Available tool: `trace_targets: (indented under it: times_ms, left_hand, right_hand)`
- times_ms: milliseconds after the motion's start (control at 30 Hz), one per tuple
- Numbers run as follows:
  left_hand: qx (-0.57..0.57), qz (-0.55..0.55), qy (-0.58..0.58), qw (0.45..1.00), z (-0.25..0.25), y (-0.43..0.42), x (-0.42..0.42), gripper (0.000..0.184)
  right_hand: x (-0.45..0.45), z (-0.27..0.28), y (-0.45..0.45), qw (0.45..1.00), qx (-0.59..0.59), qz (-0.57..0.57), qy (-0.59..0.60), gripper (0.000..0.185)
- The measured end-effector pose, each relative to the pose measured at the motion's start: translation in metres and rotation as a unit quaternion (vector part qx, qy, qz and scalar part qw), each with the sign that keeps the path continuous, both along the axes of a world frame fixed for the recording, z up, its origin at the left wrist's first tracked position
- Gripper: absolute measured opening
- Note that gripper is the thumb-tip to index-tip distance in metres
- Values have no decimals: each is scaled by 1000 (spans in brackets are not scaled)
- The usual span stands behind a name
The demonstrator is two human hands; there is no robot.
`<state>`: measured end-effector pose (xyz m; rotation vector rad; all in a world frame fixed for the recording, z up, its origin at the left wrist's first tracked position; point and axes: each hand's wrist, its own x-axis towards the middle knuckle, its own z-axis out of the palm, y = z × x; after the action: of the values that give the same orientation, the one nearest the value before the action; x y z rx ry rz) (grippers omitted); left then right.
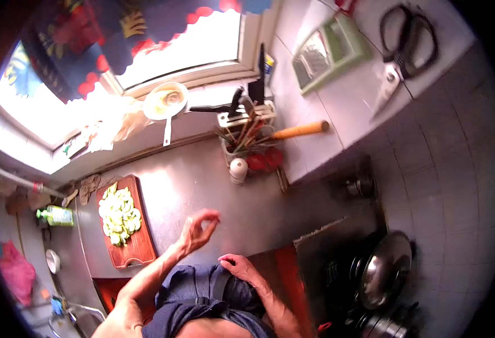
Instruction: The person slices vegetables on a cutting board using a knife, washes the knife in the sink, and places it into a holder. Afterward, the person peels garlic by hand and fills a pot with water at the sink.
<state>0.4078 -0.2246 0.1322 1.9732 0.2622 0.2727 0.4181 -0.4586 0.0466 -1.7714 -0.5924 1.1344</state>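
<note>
Cloth, dark blue and bunched (188, 287), covers the person's middle, and just in front of it rests the bare right hand (238, 266), its fingers loosely bent with a narrow gap and nothing visible in them. Slightly farther out, the left hand (200, 230) hangs over the surface, thumb and fingers curled into a wider, empty-looking loop.

Nearest to that hand, on its left and apart from it, lies a rectangular reddish-brown wooden board (137, 252), bearing a heap of thin, pale green vegetable slices (121, 217). The heap runs near the board's left edge, so a tilt that way could spill some; any handling calls for a level board and a slow, even lift, with one hand at the slotted near end and the other supporting the side.

The grey, shiny surface (177, 194) catches window glare beyond the board. Left of it stands a clear-and-green pump bottle (59, 216); to the right, a round silver metal lid (389, 265) sits among dark, hard-to-read shapes. At the back, a white rack (247, 117) holds black-handled knives and sticks, with an orange cylindrical rod (301, 130) jutting from beside it. A white, long-handled round pan (167, 102) is by the white-framed window, under a dark patterned curtain (126, 28). Against pale tiles are a green-framed grater (320, 56) and black-handled scissors (408, 48).
</note>
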Motion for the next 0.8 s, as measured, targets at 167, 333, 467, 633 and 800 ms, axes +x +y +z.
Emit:
trace_targets:
  times_ms: [167,333,467,633,800]
  left_hand:
    - [-103,-191,206,954,-44,-43,-79,24]
    - [3,-346,188,919,-71,-71,-103,22]
    - [34,-426,152,891,-90,-76,-113,21]
    - [57,-518,66,851,-45,-110,-141,28]
    - [159,-555,130,806,-76,-149,-189,24]
  right_hand:
    - [-61,-28,-6,999,-37,15,-12,36]
    - [-147,-18,-23,996,-30,-82,16,39]
    - [-254,-43,-34,985,32,-159,53,46]
    - [-328,-21,-51,965,-60,-239,88,50]
    - [-400,-20,-80,945,-65,-318,23,52]
